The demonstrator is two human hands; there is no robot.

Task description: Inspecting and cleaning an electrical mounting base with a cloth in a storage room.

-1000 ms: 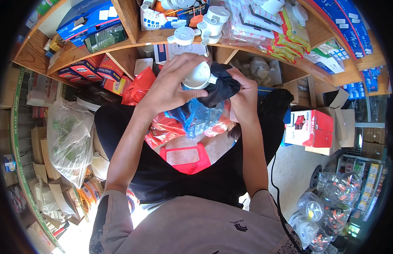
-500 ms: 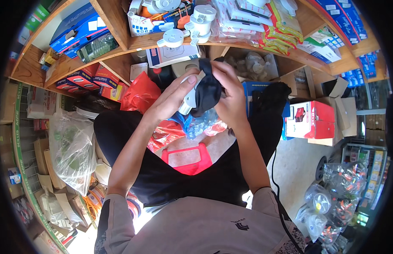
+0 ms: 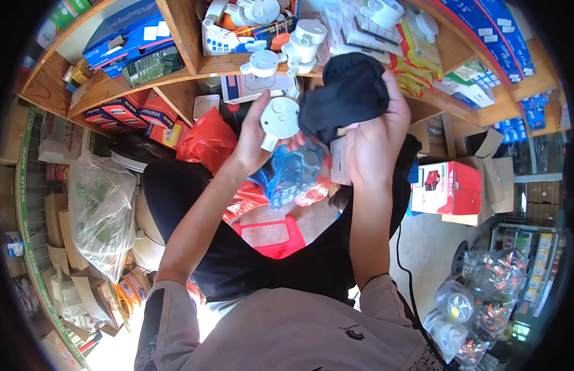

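Observation:
In my left hand [image 3: 253,137] is a white round conduit junction box [image 3: 280,119] with short pipe stubs, its flat round face turned up. My right hand [image 3: 381,133] grips a bunched black cloth [image 3: 345,96], which hangs just right of the junction box. Cloth and box look slightly apart. Similar white junction boxes [image 3: 302,46] stand stacked on the shelf edge beyond my hands, and more lie in an open carton [image 3: 228,37] beside them. Beneath my hands is a blue plastic bag [image 3: 290,176] with contents I cannot make out.
A wooden shelf [image 3: 197,65] curves across the far side. Red plastic bags [image 3: 206,139] lie between my knees, near a red stool [image 3: 287,238]. A red and white box [image 3: 447,185] sits at right. Clear bags [image 3: 101,210] stand at left.
My hands have moved apart. The black cloth has come off the junction box and shifted right and up in my right hand, leaving the box's face uncovered in my left.

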